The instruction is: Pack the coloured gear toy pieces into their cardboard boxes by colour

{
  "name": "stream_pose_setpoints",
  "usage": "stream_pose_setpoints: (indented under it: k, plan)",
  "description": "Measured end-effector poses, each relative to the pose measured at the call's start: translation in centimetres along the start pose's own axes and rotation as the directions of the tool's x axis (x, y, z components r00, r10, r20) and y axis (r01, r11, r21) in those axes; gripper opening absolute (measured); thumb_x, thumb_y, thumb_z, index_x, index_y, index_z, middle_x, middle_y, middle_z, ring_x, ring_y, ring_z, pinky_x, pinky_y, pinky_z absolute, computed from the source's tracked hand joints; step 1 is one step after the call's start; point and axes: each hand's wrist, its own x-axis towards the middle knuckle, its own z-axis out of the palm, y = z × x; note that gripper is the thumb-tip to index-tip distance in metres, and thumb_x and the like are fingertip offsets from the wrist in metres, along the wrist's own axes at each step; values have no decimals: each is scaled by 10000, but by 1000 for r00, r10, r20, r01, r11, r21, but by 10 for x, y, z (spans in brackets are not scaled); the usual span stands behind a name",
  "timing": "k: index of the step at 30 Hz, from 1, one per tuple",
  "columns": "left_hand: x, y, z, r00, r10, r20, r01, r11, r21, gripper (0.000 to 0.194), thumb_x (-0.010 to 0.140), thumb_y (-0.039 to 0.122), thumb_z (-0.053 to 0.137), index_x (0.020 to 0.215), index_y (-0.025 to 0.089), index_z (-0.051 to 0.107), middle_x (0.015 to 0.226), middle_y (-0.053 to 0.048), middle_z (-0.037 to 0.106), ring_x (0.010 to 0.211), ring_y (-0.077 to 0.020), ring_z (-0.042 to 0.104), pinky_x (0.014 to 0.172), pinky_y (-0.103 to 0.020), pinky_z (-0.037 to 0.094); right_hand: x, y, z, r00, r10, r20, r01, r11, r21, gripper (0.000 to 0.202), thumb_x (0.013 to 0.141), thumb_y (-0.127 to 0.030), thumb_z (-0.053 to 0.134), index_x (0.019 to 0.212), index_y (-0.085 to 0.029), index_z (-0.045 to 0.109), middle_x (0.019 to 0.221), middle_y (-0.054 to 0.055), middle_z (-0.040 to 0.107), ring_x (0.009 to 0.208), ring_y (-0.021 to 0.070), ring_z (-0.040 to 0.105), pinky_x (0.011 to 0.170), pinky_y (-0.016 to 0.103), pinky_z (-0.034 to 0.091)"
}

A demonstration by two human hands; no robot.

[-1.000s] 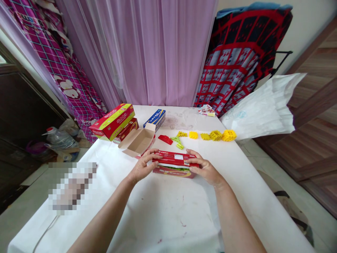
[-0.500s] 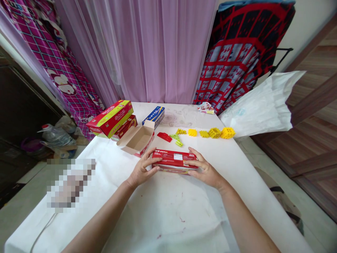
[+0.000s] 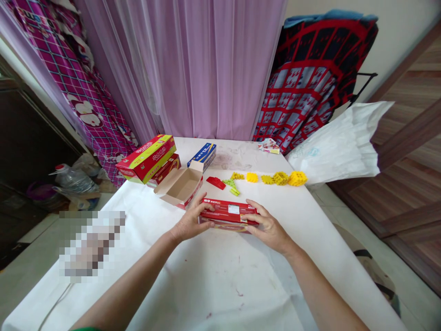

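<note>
A long red cardboard box (image 3: 229, 209) with white print and a white label lies in front of me on the white-covered table. My left hand (image 3: 195, 218) grips its left end, fingers on top and thumb on the near side. Around the right end my right hand (image 3: 263, 223) is curled in the same way. Just beyond my left hand stands an open cardboard box (image 3: 182, 186), flap up, its visible inside bare. Past the red box lie a flat red plastic piece (image 3: 216, 183), light green pieces (image 3: 232, 186) and several yellow toy blocks (image 3: 280, 178).
Red-and-yellow boxes (image 3: 146, 158) are stacked at the far left, beside a blue box (image 3: 202, 156). A white bag (image 3: 341, 142) stands off the right edge. Crumpled printed paper (image 3: 269, 145) lies at the back. A blurred object (image 3: 91, 246) with a cord rests on the left.
My left fingers have shifted slightly on the box top. The box has stayed nearly in place between both hands, and the view has tilted a little.
</note>
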Motion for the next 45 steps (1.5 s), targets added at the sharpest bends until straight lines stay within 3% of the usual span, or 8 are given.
stream_pose_setpoints:
  k: [7, 18, 23, 27, 30, 34, 38, 45]
  plan:
    - [7, -4, 0, 1000, 0, 0, 0, 999, -44, 276, 735, 298, 752, 976, 234, 635, 1292, -98, 476, 1249, -262, 495, 1063, -403, 417, 3, -5, -1, 999, 26, 47, -18, 985, -169, 207, 756, -283, 675, 957, -245, 644, 1481, 115, 434, 1345, 292, 439, 1085, 481, 396]
    - [-6, 22, 5, 993, 79, -84, -77, 997, 30, 386, 771, 325, 728, 1144, 257, 658, 1237, -106, 485, 1197, -268, 513, 1033, -411, 448, 10, -13, -19, 997, 16, 73, -4, 987, -163, 111, 773, -255, 621, 876, -251, 578, 1378, 108, 510, 1300, 273, 483, 1059, 443, 417]
    - [10, 45, -9, 985, 95, -143, -81, 991, 105, 403, 788, 319, 716, 1188, 296, 668, 1264, -91, 497, 1202, -254, 526, 1047, -384, 447, 28, -25, -36, 1000, -13, 2, 13, 995, -100, 134, 785, -304, 647, 903, -257, 604, 1415, 96, 497, 1337, 278, 445, 1091, 446, 388]
    - [42, 53, -39, 970, 88, -228, -43, 980, 195, 389, 797, 359, 705, 1183, 326, 675, 1218, -65, 530, 1151, -225, 561, 1023, -358, 467, 47, -24, -42, 982, -30, -187, 39, 998, 46, 468, 768, -401, 697, 1206, -291, 576, 1504, 90, 404, 1383, 274, 386, 1058, 436, 431]
    - [79, 51, -72, 906, 5, -424, 127, 950, 284, 381, 788, 378, 703, 1167, 352, 680, 1172, -28, 561, 1096, -193, 589, 1004, -331, 478, 53, -2, -27, 913, 83, -400, 2, 978, 209, 554, 809, -461, 628, 1313, -266, 509, 1463, 121, 461, 1298, 258, 494, 954, 396, 507]
    - [134, 39, -110, 814, -67, -577, 284, 912, 295, 390, 804, 406, 670, 1182, 307, 680, 1162, -50, 564, 1086, -215, 591, 1016, -364, 463, 44, 43, 13, 699, 371, -611, -281, 929, 242, 479, 757, -557, 571, 1022, -170, 667, 975, 136, 726, 837, 251, 695, 748, 375, 559]
    - [177, 20, -123, 739, -168, -652, 440, 854, 279, 387, 798, 414, 666, 1168, 303, 688, 1190, -65, 567, 1097, -241, 594, 1013, -373, 457, 37, 66, 38, 733, 371, -570, -320, 928, 192, 425, 746, -541, 525, 893, -186, 705, 858, 99, 751, 611, 202, 671, 655, 335, 551]
    - [207, -12, -110, 635, -317, -704, 630, 740, 235, 468, 815, 523, 606, 1238, 323, 642, 1289, -111, 513, 1087, -297, 610, 954, -435, 487, 41, 65, 37, 779, 364, -510, -333, 930, 156, 390, 751, -515, 505, 861, -210, 721, 781, 79, 756, 625, 214, 673, 640, 325, 552]
